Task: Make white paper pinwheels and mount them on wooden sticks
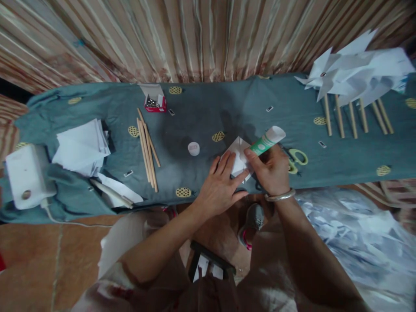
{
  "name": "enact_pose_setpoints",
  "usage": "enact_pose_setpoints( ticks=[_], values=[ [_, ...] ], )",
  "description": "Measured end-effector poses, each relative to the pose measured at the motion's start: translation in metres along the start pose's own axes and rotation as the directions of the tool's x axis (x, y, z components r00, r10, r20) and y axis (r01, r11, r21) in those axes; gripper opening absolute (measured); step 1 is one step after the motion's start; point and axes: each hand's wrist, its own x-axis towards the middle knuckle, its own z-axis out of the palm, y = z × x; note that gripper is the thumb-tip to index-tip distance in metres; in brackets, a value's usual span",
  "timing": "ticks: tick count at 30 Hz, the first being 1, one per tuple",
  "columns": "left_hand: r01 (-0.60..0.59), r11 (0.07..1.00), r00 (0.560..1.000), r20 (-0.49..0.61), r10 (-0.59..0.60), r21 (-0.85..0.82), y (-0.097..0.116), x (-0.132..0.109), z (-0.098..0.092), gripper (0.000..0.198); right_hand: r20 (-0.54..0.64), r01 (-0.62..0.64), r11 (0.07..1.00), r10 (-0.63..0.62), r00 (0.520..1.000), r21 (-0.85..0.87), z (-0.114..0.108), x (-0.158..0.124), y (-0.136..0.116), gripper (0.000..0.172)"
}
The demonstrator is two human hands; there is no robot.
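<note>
My right hand [271, 171], with a bracelet at the wrist, grips a green and white glue stick [264, 142]. The stick is tilted, and its lower end meets a small folded white paper [238, 149]. Fingers spread, my left hand [221, 184] lies flat over the paper's near left part and holds it against the table. Some of the paper is hidden under both hands. A round white cap [193, 148] sits to the left. Just right of my right hand are light green scissors [298, 157], partly covered by it.
Wooden sticks [147, 151] lie left of the cap, near a red box of metal pins [155, 104]. Farther left are stacked paper [82, 145], a pen-like tool [112, 193] and a white corded device [29, 175]. Several paper pinwheels [354, 71] lie at the far right.
</note>
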Motion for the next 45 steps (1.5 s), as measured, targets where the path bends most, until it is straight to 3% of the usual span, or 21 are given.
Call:
enact_pose_setpoints(
  ticks=[13, 45],
  values=[
    [0.009, 0.999, 1.0, 0.007, -0.009, -0.031, 0.0003, 0.0007, -0.0009, 0.056, 0.119, 0.075, 0.996, -0.069, 0.99, -0.052, -0.0036, 0.0059, -0.0037, 0.028],
    [0.009, 1.0, 1.0, 0.005, -0.009, -0.003, 0.0011, 0.0012, -0.0012, 0.054, 0.254, 0.146, 0.988, -0.129, 0.959, -0.05, -0.0083, -0.002, -0.0055, 0.034]
  ],
)
